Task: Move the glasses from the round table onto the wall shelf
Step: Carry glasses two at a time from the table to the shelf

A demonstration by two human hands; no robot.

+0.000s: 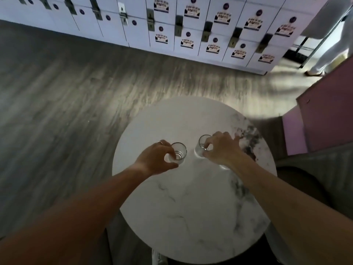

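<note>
Two clear drinking glasses stand upright on a round white marble table [191,197]. My left hand [154,159] curls around the left glass [178,153], thumb in front and fingers behind its base. Around the right glass [202,146] my right hand [221,148] wraps from the right side. Both glasses still rest on the tabletop. No wall shelf is in view.
A bank of white lockers [172,31] with stickers lines the far wall across a grey wood floor [66,96]. A pink panel [328,108] stands to the right of the table. A person's legs [324,54] show at the top right.
</note>
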